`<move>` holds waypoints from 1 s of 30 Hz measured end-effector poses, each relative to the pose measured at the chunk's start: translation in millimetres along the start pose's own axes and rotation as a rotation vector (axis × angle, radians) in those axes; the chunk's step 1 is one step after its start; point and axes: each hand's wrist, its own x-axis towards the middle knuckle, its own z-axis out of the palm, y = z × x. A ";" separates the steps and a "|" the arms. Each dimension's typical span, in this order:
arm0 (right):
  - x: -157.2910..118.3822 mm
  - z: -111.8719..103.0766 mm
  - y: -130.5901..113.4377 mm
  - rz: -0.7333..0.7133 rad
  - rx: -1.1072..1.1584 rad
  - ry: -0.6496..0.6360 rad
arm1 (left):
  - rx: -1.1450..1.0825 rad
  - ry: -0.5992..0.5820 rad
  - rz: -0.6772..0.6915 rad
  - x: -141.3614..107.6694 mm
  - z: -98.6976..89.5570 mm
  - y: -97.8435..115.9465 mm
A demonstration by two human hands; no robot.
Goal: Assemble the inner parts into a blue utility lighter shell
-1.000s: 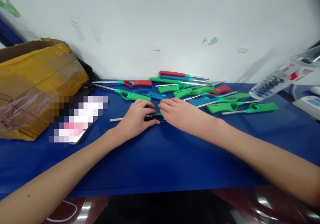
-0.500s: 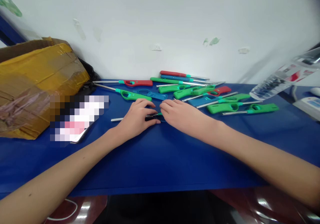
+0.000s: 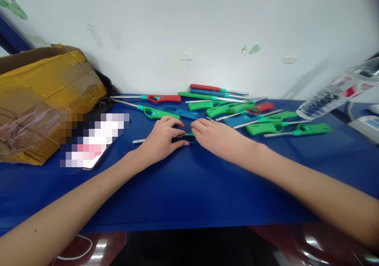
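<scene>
Both hands meet at a long-nosed gas lighter [image 3: 139, 141] low over the blue table. My left hand [image 3: 160, 137] is curled around its metal tube, whose tip sticks out to the left. My right hand [image 3: 214, 135] is closed over the handle end and hides most of it; a bit of dark blue and a teal collar show between the hands. Just beyond the fingers lie a green lighter [image 3: 166, 114] and a clear blue handle piece [image 3: 189, 113]. A red lighter [image 3: 168, 98] lies farther back.
Several green, red and blue lighters [image 3: 263, 128] lie in a loose pile behind and right of my right hand. A taped cardboard box [image 3: 53, 96] and a phone [image 3: 97, 155] with a blurred screen are at left. A water bottle [image 3: 328, 96] stands tilted-looking at right.
Almost nothing differs. My right hand has shifted very slightly to the right, showing a little more of the lighter between the hands.
</scene>
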 end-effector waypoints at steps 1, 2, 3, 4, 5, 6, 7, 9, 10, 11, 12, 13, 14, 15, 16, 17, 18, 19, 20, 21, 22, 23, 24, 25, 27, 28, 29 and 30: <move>-0.2 0.7 -0.1 0.004 0.004 0.005 | -0.001 -0.001 -0.001 0.0 -0.2 0.1; -0.4 1.4 -0.2 0.009 0.008 0.008 | -0.003 -0.002 -0.002 0.0 -0.3 0.2; -0.6 1.9 -0.3 0.013 0.012 0.010 | -0.005 -0.004 -0.003 0.0 -0.4 0.3; -0.6 2.4 -0.5 0.015 0.017 0.010 | -0.008 -0.005 -0.004 0.1 -0.5 0.3; -0.5 2.6 -0.6 0.017 0.022 0.011 | -0.011 -0.006 -0.005 0.1 -0.6 0.4; -0.4 2.8 -0.8 0.018 0.025 0.012 | -0.016 -0.006 -0.005 0.2 -0.6 0.3; -0.1 2.8 -1.0 0.019 0.028 0.013 | -0.019 -0.006 -0.005 0.3 -0.7 0.3; 0.7 2.6 -1.4 0.020 0.031 0.017 | -0.025 -0.008 -0.006 0.5 -0.8 0.2; 1.2 2.5 -1.6 0.022 0.034 0.017 | -0.027 -0.010 -0.006 0.7 -0.9 0.2; 1.8 2.4 -1.9 0.022 0.038 0.015 | -0.028 -0.013 -0.007 0.8 -1.1 0.3; 2.5 2.3 -2.2 0.022 0.045 0.010 | -0.028 -0.016 -0.008 0.9 -1.3 0.3; 3.3 2.2 -2.6 0.022 0.053 0.004 | -0.029 -0.019 -0.009 1.0 -1.4 0.4; 4.1 2.0 -3.0 0.020 0.062 -0.001 | -0.029 -0.023 -0.010 1.1 -1.6 0.4; 5.0 1.8 -3.3 0.017 0.073 -0.007 | -0.029 -0.027 -0.011 1.1 -1.8 0.3; 5.7 1.5 -3.5 0.014 0.086 -0.014 | -0.028 -0.031 -0.012 1.1 -1.9 0.2; 6.4 1.1 -3.3 0.013 0.103 -0.022 | -0.026 -0.034 -0.013 1.1 -1.9 0.1; 6.9 0.7 -2.8 0.014 0.127 -0.033 | -0.025 -0.036 -0.015 1.1 -2.0 0.0; 7.2 0.4 -1.7 0.018 0.157 -0.045 | -0.024 -0.037 -0.016 1.0 -2.0 -0.1; 7.2 0.5 -0.3 0.026 0.195 -0.056 | -0.025 -0.038 -0.019 0.9 -2.0 -0.1; 6.9 1.0 1.6 0.037 0.242 -0.061 | -0.025 -0.039 -0.022 0.9 -2.1 -0.1; 6.2 2.2 3.7 0.048 0.295 -0.058 | -0.025 -0.041 -0.024 0.8 -2.2 0.0; 5.2 4.1 5.9 0.059 0.353 -0.044 | -0.025 -0.044 -0.026 0.8 -2.3 0.0; 3.9 6.7 8.0 0.070 0.415 -0.020 | -0.024 -0.047 -0.028 0.8 -2.5 -0.1; 2.2 9.9 9.9 0.081 0.479 0.013 | -0.022 -0.050 -0.030 0.8 -2.7 -0.4; -1.9 17.3 12.7 0.100 0.594 0.091 | -0.017 -0.052 -0.030 0.9 -3.3 -1.7; -4.4 21.0 13.5 0.112 0.640 0.128 | -0.014 -0.054 -0.028 1.0 -3.7 -2.7; -7.0 24.5 14.2 0.122 0.680 0.156 | -0.011 -0.057 -0.025 1.1 -4.3 -3.9; -9.7 27.6 14.7 0.128 0.715 0.178 | -0.008 -0.062 -0.024 1.2 -5.1 -5.2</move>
